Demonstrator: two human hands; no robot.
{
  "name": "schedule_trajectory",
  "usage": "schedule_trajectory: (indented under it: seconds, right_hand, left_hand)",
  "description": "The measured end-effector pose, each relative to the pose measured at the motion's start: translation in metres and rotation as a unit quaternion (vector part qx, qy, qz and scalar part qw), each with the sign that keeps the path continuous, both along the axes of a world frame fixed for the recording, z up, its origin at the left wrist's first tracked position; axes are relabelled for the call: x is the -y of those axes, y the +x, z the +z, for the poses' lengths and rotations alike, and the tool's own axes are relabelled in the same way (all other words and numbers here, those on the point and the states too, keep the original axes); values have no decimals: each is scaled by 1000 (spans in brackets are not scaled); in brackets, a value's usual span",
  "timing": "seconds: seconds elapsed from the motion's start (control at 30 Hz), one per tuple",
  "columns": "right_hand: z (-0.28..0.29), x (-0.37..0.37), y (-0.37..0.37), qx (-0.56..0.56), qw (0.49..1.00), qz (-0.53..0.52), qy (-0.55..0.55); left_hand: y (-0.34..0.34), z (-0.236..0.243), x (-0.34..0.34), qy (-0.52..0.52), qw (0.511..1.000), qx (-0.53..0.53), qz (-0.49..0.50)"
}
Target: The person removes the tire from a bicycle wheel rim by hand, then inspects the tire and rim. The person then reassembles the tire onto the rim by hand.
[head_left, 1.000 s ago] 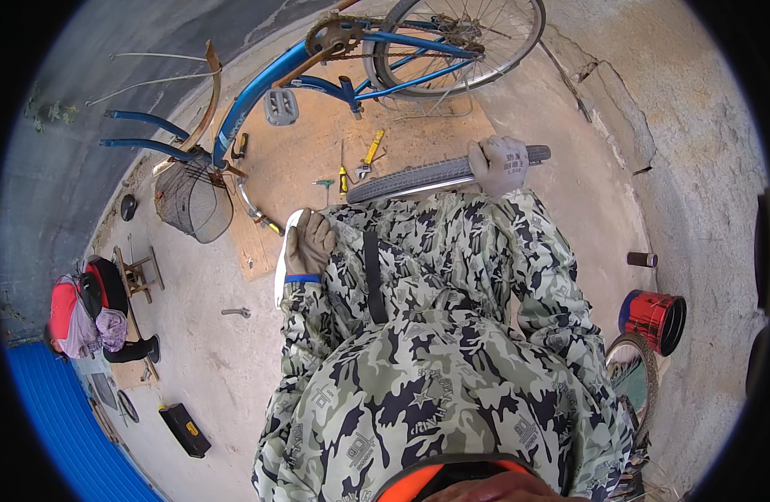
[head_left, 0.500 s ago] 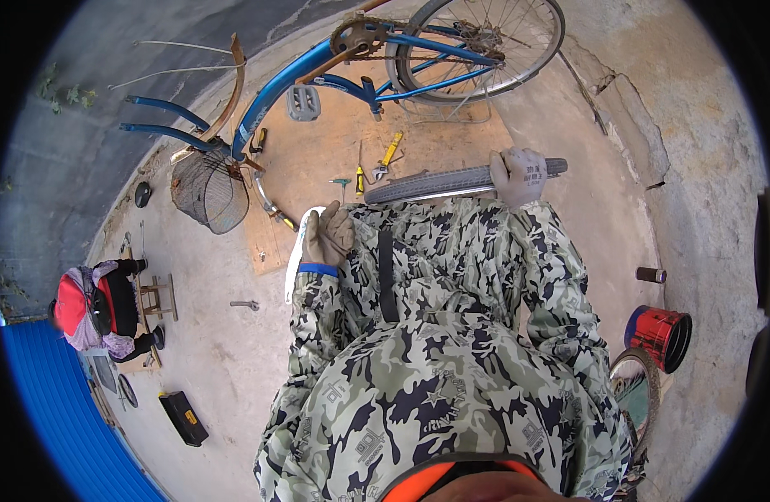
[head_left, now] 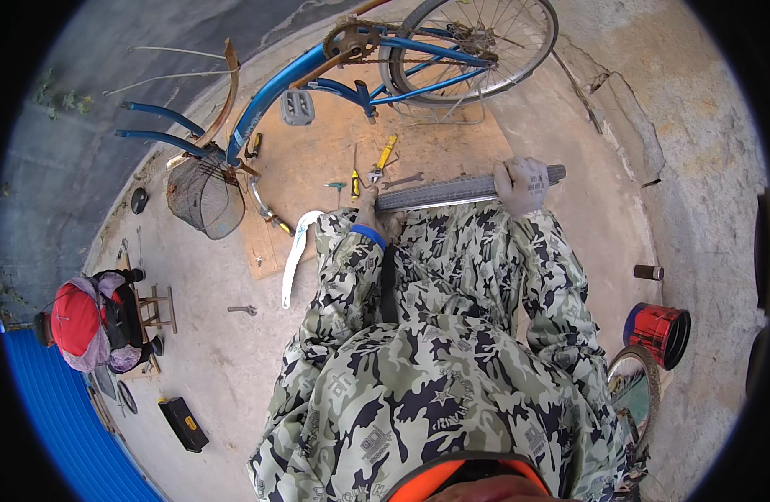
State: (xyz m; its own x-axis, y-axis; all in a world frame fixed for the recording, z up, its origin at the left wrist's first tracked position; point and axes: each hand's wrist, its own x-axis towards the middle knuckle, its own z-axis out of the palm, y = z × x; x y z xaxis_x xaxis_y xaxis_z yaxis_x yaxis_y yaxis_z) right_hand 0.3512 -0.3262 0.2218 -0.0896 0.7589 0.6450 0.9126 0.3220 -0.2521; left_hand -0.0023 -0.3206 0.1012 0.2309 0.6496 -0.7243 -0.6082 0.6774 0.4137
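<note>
Grey bicycle tyre held crosswise in front of the person's knees, above the floor, spanning both hands. Right hand, gloved, clenched around the tyre near its right end. Left hand grips the left end, partly hidden by the camouflage sleeve. Tyre looks ribbed, slightly curved, dusty. Hand tools lie just beyond it; upturned blue bicycle behind.

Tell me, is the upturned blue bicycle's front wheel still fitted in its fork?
No, the blue fork ends bare, while both gloved hands grip a loose grey tyre.
</note>
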Motion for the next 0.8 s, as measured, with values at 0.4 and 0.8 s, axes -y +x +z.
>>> schedule_trajectory:
  seconds: [0.4,0.8]
  right_hand:
    - [-17,-13,10,-6,999,3,33]
    - [-7,-2,-17,-19,1000,-13,6]
  left_hand:
    - [5,-25,-28,-26,1000,-3,-11]
    - [-31,-18,0,14,996,-77,-53]
